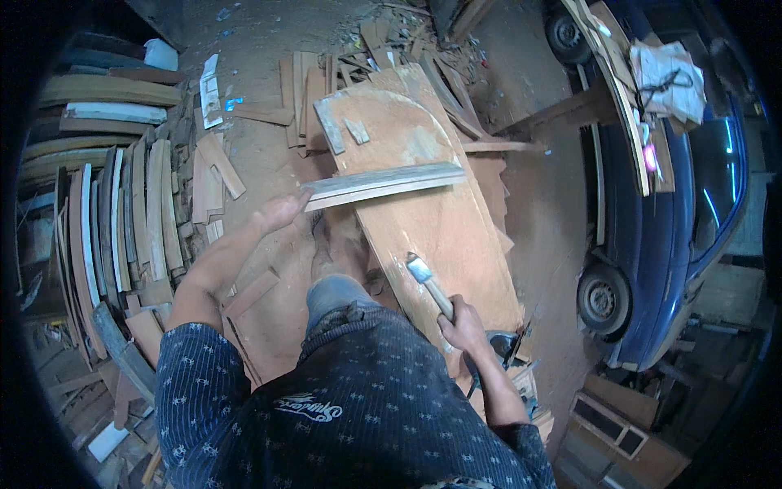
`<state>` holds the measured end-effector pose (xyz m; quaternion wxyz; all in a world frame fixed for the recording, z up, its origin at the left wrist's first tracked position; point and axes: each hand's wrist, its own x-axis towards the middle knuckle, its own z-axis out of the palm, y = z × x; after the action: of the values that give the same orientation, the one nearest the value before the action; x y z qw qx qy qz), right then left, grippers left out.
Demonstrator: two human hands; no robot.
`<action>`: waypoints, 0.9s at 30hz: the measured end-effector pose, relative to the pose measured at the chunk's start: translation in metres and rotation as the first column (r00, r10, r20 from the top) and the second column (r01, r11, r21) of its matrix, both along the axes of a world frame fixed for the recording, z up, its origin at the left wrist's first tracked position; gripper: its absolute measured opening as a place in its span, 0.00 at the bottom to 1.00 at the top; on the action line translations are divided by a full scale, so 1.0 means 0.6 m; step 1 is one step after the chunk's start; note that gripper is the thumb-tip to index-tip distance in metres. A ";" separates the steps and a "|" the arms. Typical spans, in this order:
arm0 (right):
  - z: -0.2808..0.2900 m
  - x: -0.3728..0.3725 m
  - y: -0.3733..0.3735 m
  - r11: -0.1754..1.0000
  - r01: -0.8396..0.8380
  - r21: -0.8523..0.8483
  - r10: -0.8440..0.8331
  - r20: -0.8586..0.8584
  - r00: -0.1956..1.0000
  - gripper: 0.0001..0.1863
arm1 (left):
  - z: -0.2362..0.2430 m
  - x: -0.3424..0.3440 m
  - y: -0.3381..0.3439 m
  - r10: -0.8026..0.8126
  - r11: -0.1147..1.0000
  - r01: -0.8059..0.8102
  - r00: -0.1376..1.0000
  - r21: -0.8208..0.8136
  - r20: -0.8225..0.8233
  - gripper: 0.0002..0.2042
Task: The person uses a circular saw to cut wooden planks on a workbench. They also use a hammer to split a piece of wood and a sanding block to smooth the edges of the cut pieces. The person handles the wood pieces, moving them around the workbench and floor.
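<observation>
My left hand (281,212) is closed around the left end of a straight wooden plank (387,186). The plank lies crosswise over a broad wooden workboard (423,232), its grey upper side and pale edge showing. In my right hand (463,324) is a short wooden-handled tool with a pale grey metal head (421,269). Its dark tip points away from me over the workboard, nearer to me than the plank; whether it touches the wood I cannot tell. Small flat wood offcuts (356,131) lie beyond the plank on the board.
Upright and stacked planks (122,220) fill the left side. Scrap wood (305,98) litters the floor beyond the workboard. A blue car (660,236) stands at the right, near a raised wooden bench (619,90). Dark tools (505,346) sit by my right forearm.
</observation>
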<state>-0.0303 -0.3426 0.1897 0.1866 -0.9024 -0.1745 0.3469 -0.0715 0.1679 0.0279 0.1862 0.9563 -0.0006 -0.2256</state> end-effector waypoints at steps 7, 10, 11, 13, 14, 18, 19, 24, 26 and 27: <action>0.032 0.080 0.148 0.992 -0.044 0.117 0.047 -0.027 0.999 0.21 | 0.323 0.130 0.020 -0.333 0.943 0.310 0.876 0.122 0.349 0.16; 0.067 0.085 0.161 0.952 0.047 0.301 -0.067 0.055 0.996 0.19 | 0.469 0.212 0.017 -0.503 0.836 0.433 0.850 0.337 0.155 0.14; 0.081 0.088 0.164 0.940 0.062 0.334 -0.089 0.068 0.994 0.19 | 0.497 0.232 0.018 -0.555 0.790 0.471 0.822 0.392 0.131 0.14; 0.105 0.089 0.158 0.916 0.117 0.383 -0.162 0.087 0.983 0.19 | 0.553 0.266 -0.002 -0.676 0.673 0.546 0.728 0.499 0.117 0.14; 0.103 0.089 0.152 0.889 0.114 0.443 -0.189 0.129 0.974 0.18 | 0.565 0.283 -0.005 -0.720 0.638 0.572 0.680 0.515 0.138 0.14; 0.088 0.088 0.148 0.825 0.144 0.546 -0.270 0.158 0.950 0.17 | 0.575 0.323 -0.020 -0.832 0.528 0.668 0.532 0.523 0.161 0.13; 0.096 0.090 0.153 0.816 0.162 0.555 -0.287 0.145 0.947 0.17 | 0.582 0.333 -0.039 -0.840 0.513 0.683 0.525 0.521 0.139 0.13; 0.071 0.097 0.159 0.745 0.187 0.640 -0.356 0.144 0.924 0.17 | 0.575 0.381 -0.120 -0.845 0.490 0.703 0.528 0.516 0.084 0.13; 0.070 0.105 0.160 0.737 0.195 0.647 -0.366 0.140 0.920 0.17 | 0.575 0.390 -0.140 -0.837 0.499 0.692 0.542 0.521 0.081 0.13; 0.072 0.111 0.159 0.725 0.191 0.662 -0.367 0.137 0.920 0.17 | 0.580 0.391 -0.146 -0.830 0.506 0.691 0.553 0.516 0.073 0.13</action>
<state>0.0360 -0.2472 0.2327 0.5068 -0.8383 -0.1654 0.1140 0.1629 0.0803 0.3760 -0.1523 0.8922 -0.4065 -0.1247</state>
